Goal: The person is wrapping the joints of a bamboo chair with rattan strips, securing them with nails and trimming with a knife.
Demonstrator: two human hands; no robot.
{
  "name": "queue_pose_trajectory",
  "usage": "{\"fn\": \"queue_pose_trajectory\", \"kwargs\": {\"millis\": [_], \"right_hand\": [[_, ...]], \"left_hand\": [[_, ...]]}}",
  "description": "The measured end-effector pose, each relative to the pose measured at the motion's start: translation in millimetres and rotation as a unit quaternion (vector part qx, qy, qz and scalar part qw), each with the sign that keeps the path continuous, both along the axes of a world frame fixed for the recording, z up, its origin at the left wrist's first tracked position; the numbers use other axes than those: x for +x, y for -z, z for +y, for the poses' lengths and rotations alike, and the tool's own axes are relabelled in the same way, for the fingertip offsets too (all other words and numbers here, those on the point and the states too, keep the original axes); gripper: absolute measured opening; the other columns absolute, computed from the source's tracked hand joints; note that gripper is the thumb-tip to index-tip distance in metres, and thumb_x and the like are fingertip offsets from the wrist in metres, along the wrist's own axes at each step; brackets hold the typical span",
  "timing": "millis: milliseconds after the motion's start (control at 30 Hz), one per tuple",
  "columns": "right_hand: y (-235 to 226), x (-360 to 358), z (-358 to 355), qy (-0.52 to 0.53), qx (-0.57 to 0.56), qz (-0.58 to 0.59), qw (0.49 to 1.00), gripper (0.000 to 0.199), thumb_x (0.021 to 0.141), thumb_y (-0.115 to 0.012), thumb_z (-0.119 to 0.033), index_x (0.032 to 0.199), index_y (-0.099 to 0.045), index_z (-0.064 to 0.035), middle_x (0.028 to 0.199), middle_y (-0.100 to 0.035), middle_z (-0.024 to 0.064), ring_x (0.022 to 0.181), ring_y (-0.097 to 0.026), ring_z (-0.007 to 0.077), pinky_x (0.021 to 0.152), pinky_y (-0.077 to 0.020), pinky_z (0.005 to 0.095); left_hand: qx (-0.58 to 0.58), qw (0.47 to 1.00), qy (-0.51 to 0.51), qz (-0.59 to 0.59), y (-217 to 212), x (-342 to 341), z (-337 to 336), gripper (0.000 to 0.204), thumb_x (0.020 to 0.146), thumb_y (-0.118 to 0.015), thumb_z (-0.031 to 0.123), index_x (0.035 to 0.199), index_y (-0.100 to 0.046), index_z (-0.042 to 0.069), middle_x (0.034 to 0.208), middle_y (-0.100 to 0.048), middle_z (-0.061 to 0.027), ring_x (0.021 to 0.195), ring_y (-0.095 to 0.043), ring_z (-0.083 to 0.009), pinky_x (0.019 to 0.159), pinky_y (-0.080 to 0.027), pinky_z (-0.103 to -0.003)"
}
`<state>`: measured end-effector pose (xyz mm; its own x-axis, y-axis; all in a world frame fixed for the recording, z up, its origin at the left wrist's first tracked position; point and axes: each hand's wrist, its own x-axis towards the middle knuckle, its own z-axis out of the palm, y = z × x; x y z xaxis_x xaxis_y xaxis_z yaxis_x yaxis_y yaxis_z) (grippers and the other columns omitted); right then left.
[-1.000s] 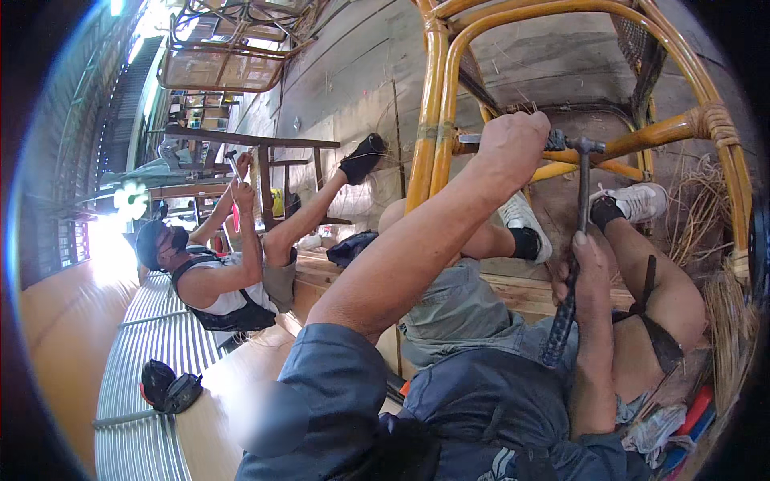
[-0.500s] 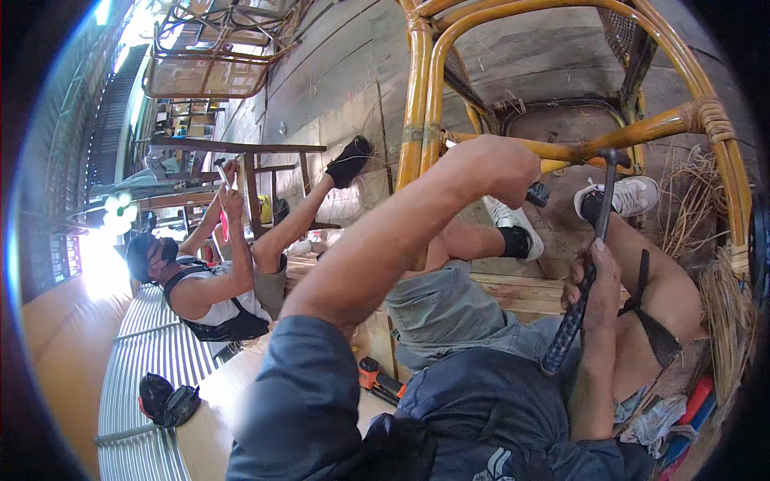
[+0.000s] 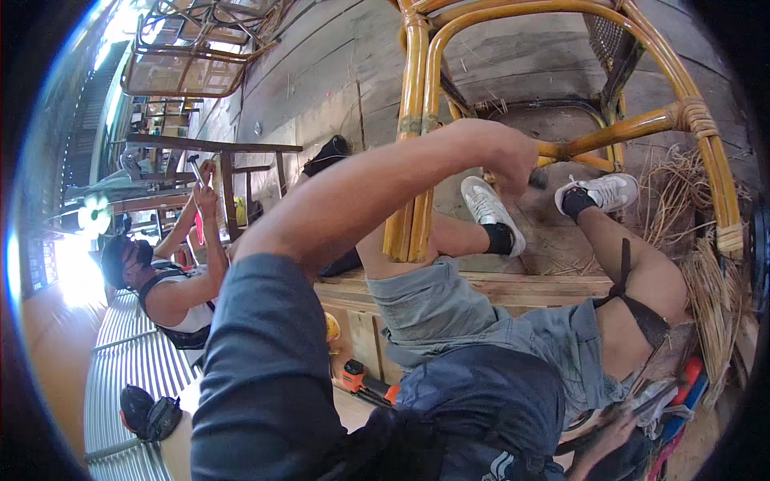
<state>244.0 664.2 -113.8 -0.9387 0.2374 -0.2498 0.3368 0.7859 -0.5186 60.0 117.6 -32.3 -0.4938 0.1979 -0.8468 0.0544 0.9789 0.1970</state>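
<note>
My left arm reaches across to a varnished rattan chair frame (image 3: 429, 80). Seen from its back, my left hand (image 3: 512, 160) is curled beside the frame's lower rail (image 3: 626, 128). A small dark end (image 3: 539, 178) shows at its fingers; what it belongs to is hidden. Down at the lower right, my right hand (image 3: 613, 433) is smeared by motion, close to a crumpled pale cloth (image 3: 659, 399) and a red-and-blue bundle (image 3: 690, 385). Its fingers and anything in them cannot be made out. The hammer is not clearly visible.
Loose rattan strips (image 3: 678, 188) lie on the plank floor at right, with a strip bundle (image 3: 714, 305) nearer. An orange-and-black power tool (image 3: 353, 375) is beside my hip. At left another person (image 3: 180, 297) holds a hammer (image 3: 195, 168) by a dark wooden frame (image 3: 216, 144).
My right hand has dropped from the middle right to the lower right, and the hammer it held is out of clear sight. My left hand stays by the chair rail; the view has shifted slightly.
</note>
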Motion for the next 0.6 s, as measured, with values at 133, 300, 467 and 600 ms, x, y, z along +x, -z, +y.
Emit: {"fn": "queue_pose_trajectory", "kwargs": {"millis": [133,300,467,600], "right_hand": [[33.4,79.4,28.9,0.035,0.076,-0.074,0.994,0.045,0.094,-0.045,-0.035,0.113,-0.051,0.0049,0.092,-0.057,0.0211,0.083,-0.055,0.0296,0.073,-0.0431,0.0364],[-16.9,12.1,-30.9,0.086,-0.146,0.087,0.982,0.038,0.094,-0.045,-0.02,0.122,-0.044,0.0068,0.093,-0.054,0.0113,0.084,-0.053,0.0177,0.068,-0.0458,0.0293],[-72.7,-50.3,-95.7,-0.099,-0.264,-0.056,0.958,0.038,0.094,-0.042,-0.026,0.116,-0.05,0.0037,0.094,-0.056,0.0099,0.088,-0.054,0.018,0.077,-0.0458,0.0295],[-80.7,-76.3,-172.6,-0.232,-0.429,-0.152,0.86,0.037,0.093,-0.043,-0.03,0.112,-0.053,0.0008,0.089,-0.056,0.008,0.083,-0.054,0.016,0.075,-0.0447,0.0292]], "left_hand": [[0.096,0.955,-0.014,0.28,-24.7,54.5,38.1,0.016,0.066,-0.063,0.016,0.079,-0.061,0.006,0.076,-0.063,-0.0113,0.074,-0.063,-0.0273,0.06,-0.049,-0.04],[0.314,0.88,0.011,0.356,-66.3,117.0,129.4,0.017,0.072,-0.054,0.016,0.086,-0.052,0.007,0.079,-0.052,-0.0058,0.078,-0.056,-0.0238,0.067,-0.045,-0.034],[0.381,0.801,-0.006,0.461,-85.1,120.6,156.2,0.031,0.074,-0.053,0.02,0.102,-0.053,0.008,0.107,-0.052,-0.0105,0.108,-0.05,-0.0298,0.087,-0.041,-0.043],[0.311,0.809,0.016,0.499,-78.0,123.4,149.6,0.04,0.074,-0.054,0.023,0.114,-0.054,0.018,0.134,-0.042,-0.0085,0.127,-0.036,-0.0351,0.099,-0.031,-0.051]]}}
